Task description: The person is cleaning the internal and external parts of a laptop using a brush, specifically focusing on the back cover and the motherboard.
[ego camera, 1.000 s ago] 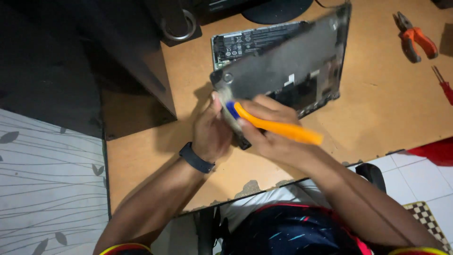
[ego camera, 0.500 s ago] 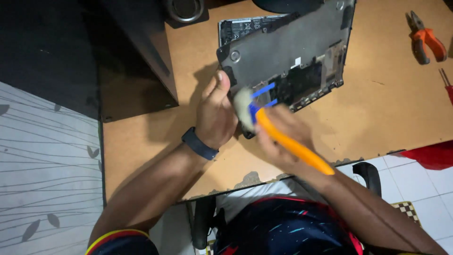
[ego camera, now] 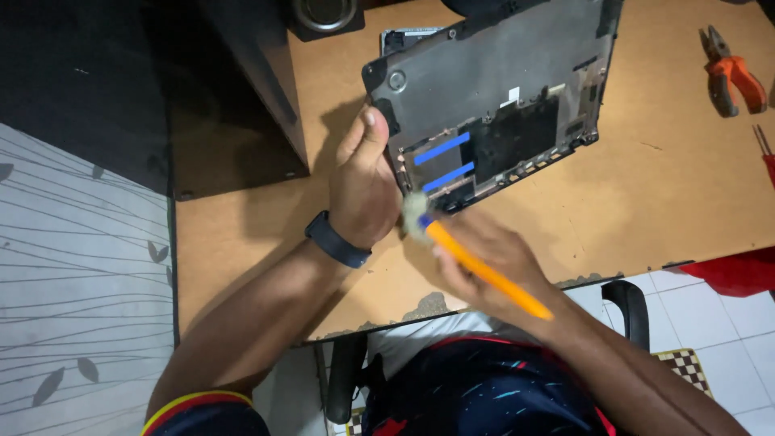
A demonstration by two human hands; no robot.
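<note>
Gripping the near-left edge of the laptop bottom cover (ego camera: 492,89) with my left hand (ego camera: 365,190), thumb up along its side, I'm keeping the panel tilted up off the wooden desk (ego camera: 670,194) so its inner face is turned toward me. My right hand (ego camera: 484,262) is closed around the orange-handled brush (ego camera: 468,262), its pale bristles touching the cover's lower-left corner just below the two blue strips (ego camera: 442,161), probably to sweep dust there. Orange pliers (ego camera: 731,73) are lying well apart at the far right of the desk.
</note>
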